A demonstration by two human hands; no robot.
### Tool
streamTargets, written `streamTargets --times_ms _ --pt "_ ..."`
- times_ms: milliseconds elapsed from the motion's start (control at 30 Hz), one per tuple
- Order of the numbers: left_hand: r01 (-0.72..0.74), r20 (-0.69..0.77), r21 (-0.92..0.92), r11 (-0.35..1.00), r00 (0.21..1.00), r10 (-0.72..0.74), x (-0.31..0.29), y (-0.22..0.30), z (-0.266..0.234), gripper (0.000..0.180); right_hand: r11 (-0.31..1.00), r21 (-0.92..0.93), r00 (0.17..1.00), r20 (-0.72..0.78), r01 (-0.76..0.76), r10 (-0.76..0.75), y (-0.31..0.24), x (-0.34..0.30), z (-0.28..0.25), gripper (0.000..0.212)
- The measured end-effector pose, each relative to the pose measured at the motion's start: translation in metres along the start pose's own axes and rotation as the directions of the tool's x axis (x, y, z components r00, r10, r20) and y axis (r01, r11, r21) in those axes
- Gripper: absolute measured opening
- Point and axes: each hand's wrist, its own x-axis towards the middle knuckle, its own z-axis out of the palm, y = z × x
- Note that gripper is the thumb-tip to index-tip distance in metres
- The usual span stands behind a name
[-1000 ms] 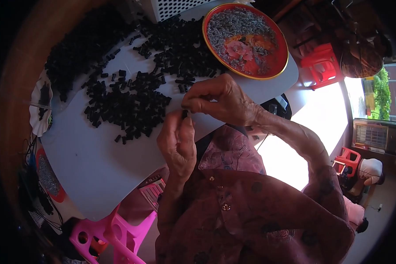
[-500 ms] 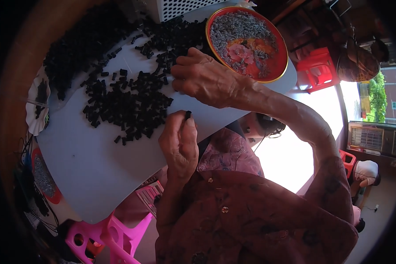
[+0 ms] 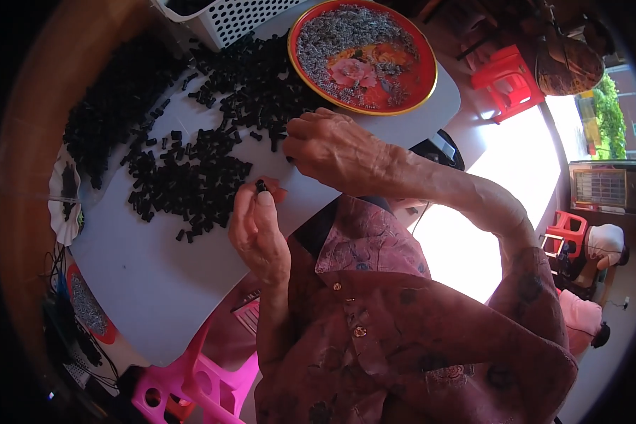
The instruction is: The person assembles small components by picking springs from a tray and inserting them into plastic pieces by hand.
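Note:
Between thumb and fingers, my left hand (image 3: 263,233) pinches a small black plastic tube (image 3: 262,186), held upright just over the table edge. My right hand (image 3: 332,150) is closed, its fingers curled down to the right of it; a dark speck shows at the fingertips, too small to name. A loose pile of short black tubes (image 3: 191,180) lies on the pale table (image 3: 155,275) beside my left hand. Beyond my right hand, a red round tray (image 3: 422,85) with a gold rim and flower print holds many small silvery metal parts (image 3: 353,32).
More black pieces (image 3: 120,92) heap at the far left, near a white perforated basket (image 3: 251,21). A white fluted dish (image 3: 63,205) sits at the left edge. Pink (image 3: 198,381) and red (image 3: 509,81) plastic stools stand around. Other people (image 3: 604,244) sit at the right.
The view has shifted, so the tray and basket appear lower and further left. My left hand's fingers have spread slightly around the tube. My right hand stays closed, lower in the picture.

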Motion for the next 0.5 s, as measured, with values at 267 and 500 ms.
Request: streamTargets --times_ms 267,500 --pt "-0.009 -0.008 -0.006 1.0 1.0 0.009 0.0 -0.0024 0.0034 0.022 0.998 -0.036 0.999 0.015 0.045 -0.044 -0.0041 0.0028 0.0016 0.011" --pt "-0.012 0.022 0.062 0.998 1.0 0.011 -0.0009 -0.0027 0.0005 0.021 0.998 0.067 0.999 -0.045 0.022 -0.019 0.0033 0.0072 0.0045 0.016"
